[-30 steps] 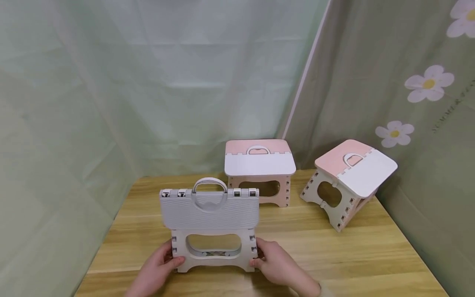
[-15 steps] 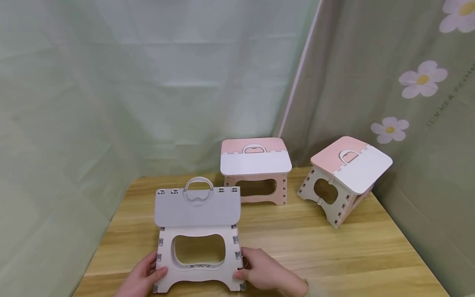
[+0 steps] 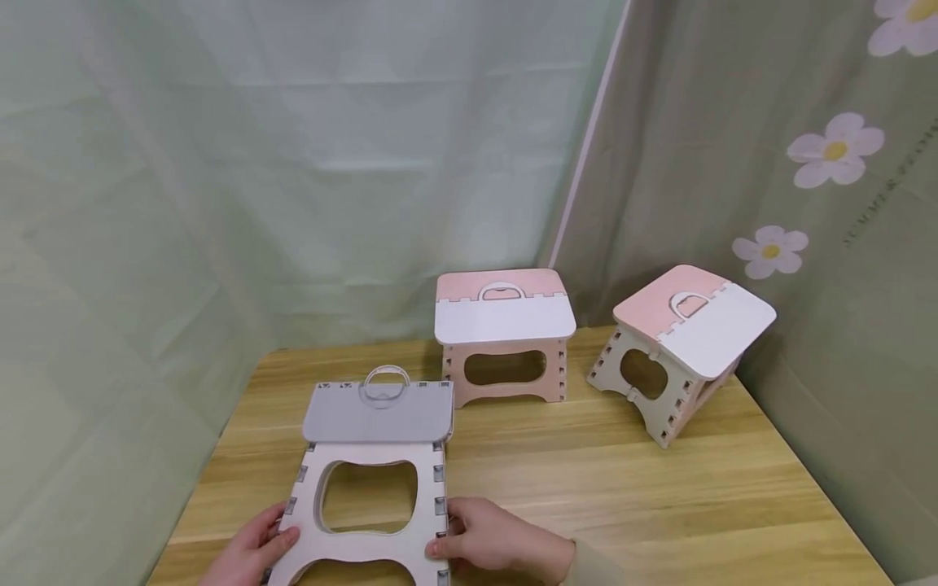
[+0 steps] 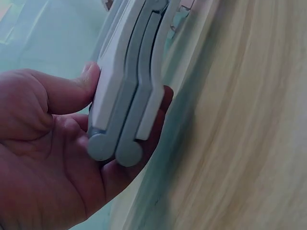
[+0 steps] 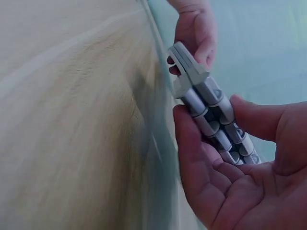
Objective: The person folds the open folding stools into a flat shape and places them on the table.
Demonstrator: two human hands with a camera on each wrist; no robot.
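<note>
A grey and off-white folding stool [image 3: 370,452], folded flat, leans back over the near left part of the table with its carry handle [image 3: 387,373] up. My left hand [image 3: 245,547] grips one side edge of its legs, and my right hand [image 3: 506,537] grips the other. In the left wrist view, the thumb lies on one face of the folded legs [image 4: 132,86] and the fingers wrap behind. The right wrist view shows the hinged edge [image 5: 216,112] pinched between thumb and fingers. The lowest part of the stool is cut off in the head view.
Two pink and white folding stools stand unfolded on the wooden table [image 3: 586,480]: one [image 3: 506,321] at the back middle, another [image 3: 692,325] at the back right, turned at an angle. Pale green curtains [image 3: 352,163] hang behind and at both sides.
The grey stool has come toward me and slightly left in both hands, its bottom dropping lower in view. It tilts back more. The pink stools stay in place.
</note>
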